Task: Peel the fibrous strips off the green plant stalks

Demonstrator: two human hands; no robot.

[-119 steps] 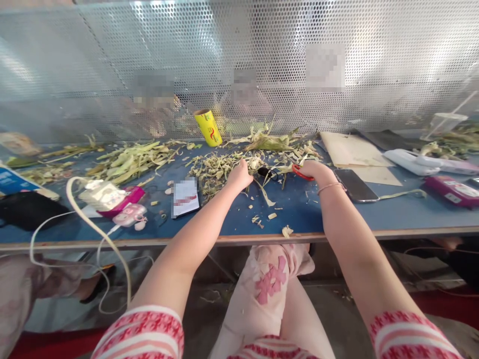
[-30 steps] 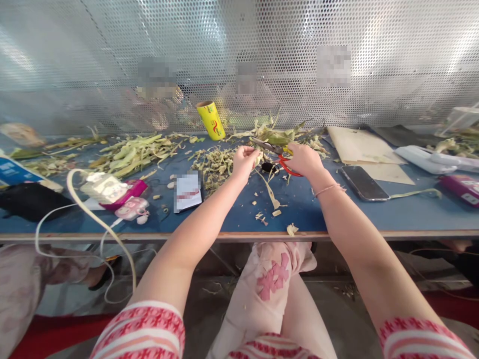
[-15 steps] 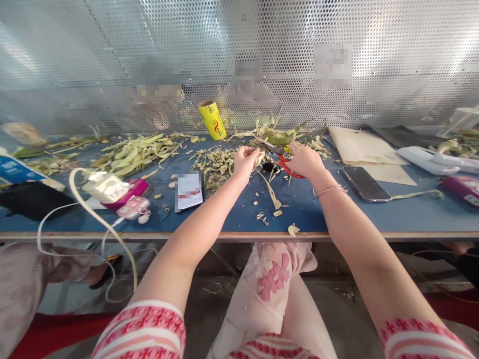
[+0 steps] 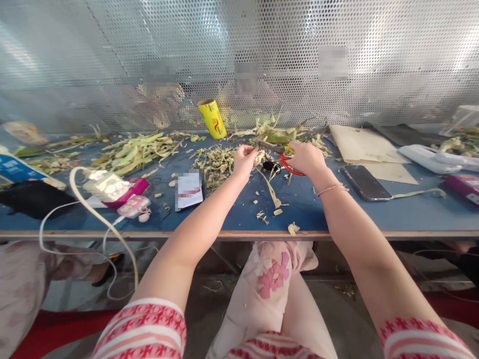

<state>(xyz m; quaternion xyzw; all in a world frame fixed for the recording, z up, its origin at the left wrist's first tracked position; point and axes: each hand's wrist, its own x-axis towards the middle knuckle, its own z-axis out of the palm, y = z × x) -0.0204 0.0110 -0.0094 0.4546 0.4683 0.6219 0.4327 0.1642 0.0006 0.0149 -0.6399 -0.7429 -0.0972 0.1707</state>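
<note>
Both hands barely moved in half a second: right hand [image 4: 305, 157] stayed clamped on scissors [image 4: 285, 158], blades at 9 o'clock; left hand [image 4: 244, 158] kept pinching husk piece [image 4: 259, 158].

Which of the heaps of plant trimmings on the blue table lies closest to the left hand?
The small heap of chopped trimmings just left of the left hand; the long pale-green strips lie farther left.

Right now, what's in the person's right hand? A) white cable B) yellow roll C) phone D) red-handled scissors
D: the right hand grips the red-handled scissors, blades pointing toward the left hand; the yellow roll stands apart by the mesh and the phone lies untouched on the blue table.
</note>
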